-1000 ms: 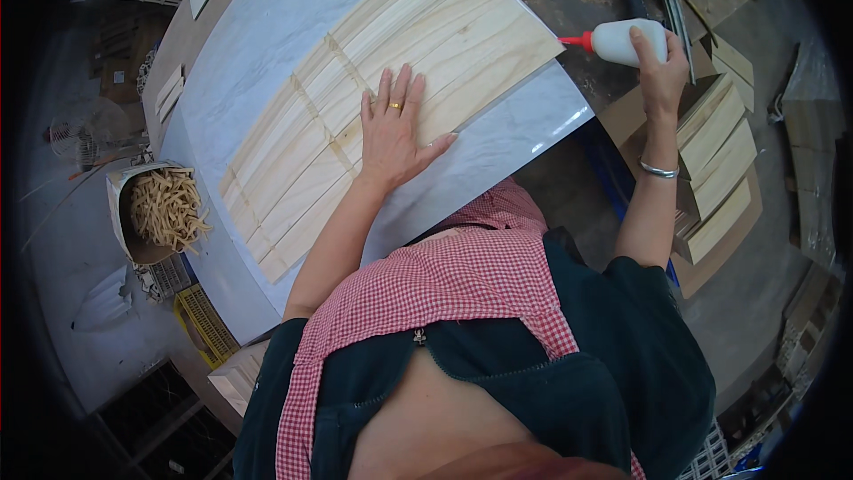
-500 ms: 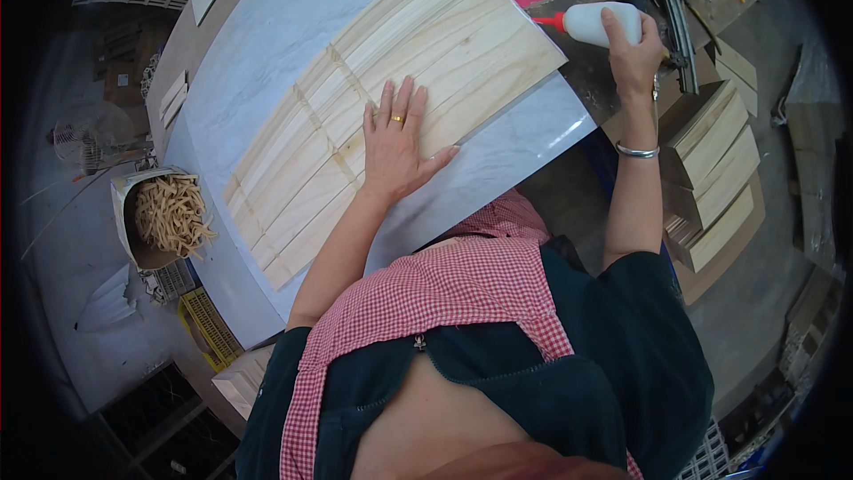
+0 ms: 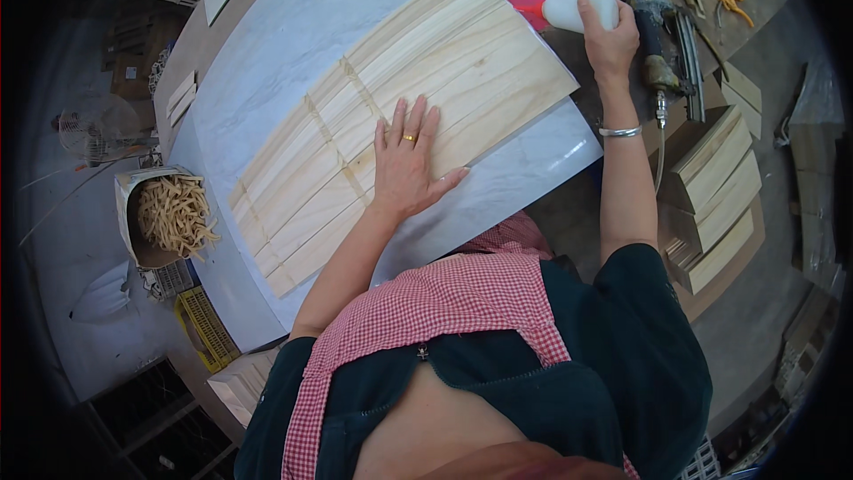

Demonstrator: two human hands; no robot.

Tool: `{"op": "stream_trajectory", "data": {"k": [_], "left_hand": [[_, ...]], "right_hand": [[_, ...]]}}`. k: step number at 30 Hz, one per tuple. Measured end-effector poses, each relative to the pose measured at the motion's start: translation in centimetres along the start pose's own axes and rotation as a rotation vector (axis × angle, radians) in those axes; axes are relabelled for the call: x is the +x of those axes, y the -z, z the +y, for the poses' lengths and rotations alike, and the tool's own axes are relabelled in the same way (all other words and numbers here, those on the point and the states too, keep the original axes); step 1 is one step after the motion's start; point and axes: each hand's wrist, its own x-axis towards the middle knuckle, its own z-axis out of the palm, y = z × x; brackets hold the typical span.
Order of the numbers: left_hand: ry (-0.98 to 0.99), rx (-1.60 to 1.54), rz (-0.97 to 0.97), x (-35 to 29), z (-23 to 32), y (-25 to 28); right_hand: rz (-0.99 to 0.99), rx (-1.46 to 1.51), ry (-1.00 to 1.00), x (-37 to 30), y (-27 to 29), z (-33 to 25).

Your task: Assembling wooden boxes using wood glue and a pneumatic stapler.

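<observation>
My left hand (image 3: 407,160) lies flat with fingers spread on a stack of thin pale wooden boards (image 3: 462,62) with slanted edges. Faint yellowish bands, two of them close together, cross the boards to the left of that hand. In my right hand (image 3: 611,43) is a white squeeze bottle (image 3: 569,11), tipped sideways with its red nozzle (image 3: 530,10) toward the boards' far right edge. Whether anything comes out of the nozzle I cannot tell. Beneath the boards is a white marbled sheet (image 3: 542,147).
Right of the bottle lies a nail gun (image 3: 657,44) with a hose. An orange blow gun (image 3: 734,5) sits farther off. Wooden boards are stacked (image 3: 720,187) at the right. On the left, a box (image 3: 129,236) holds many wood strips; a yellow crate (image 3: 203,324) stands below it.
My right hand has moved left and slightly up with the bottle, its nozzle now nearer the boards' far edge. The view has shifted a little; my left hand stays on the boards.
</observation>
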Motion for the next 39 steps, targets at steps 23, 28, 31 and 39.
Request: {"op": "stream_trajectory", "data": {"k": [23,28,31,39], "left_hand": [[0.003,-0.028,-0.006,0.2,0.2,0.3],[0.017,-0.007,-0.002,0.0,0.1,0.2],[0.009,-0.005,0.006,0.0,0.0,0.0],[0.008,0.015,-0.006,0.0,-0.2,-0.3]], "right_hand": [[-0.073,-0.081,0.024,6.4,-9.7,-1.5],[-0.078,-0.079,0.046,5.4,-7.0,-1.0],[-0.099,-0.105,0.023,4.9,-4.1,-0.5],[-0.121,-0.144,-0.037,2.2,3.4,-0.1]]}}
